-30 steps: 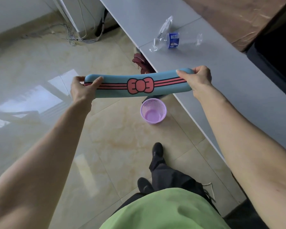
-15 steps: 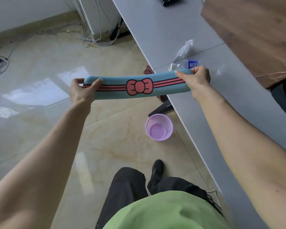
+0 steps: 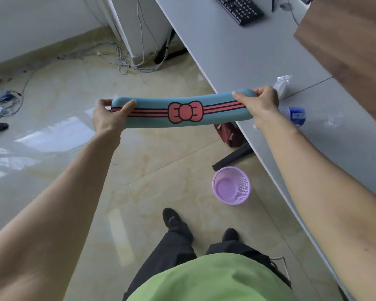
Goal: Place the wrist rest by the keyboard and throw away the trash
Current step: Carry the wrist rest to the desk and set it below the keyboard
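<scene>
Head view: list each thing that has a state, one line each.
Wrist rest: held off the desk, one hand at each end.
Left hand: gripping its left end.
Right hand: gripping its right end.
Keyboard: on the desk, nothing beside it.
Plastic wrapper: lying on the desk.
Basket: upright on floor, empty.

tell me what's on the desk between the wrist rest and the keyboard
In the head view, nothing: the grey desk is bare from the keyboard down to the wrist rest, held at its ends by both hands. The plastic trash sits off to the right.
</scene>
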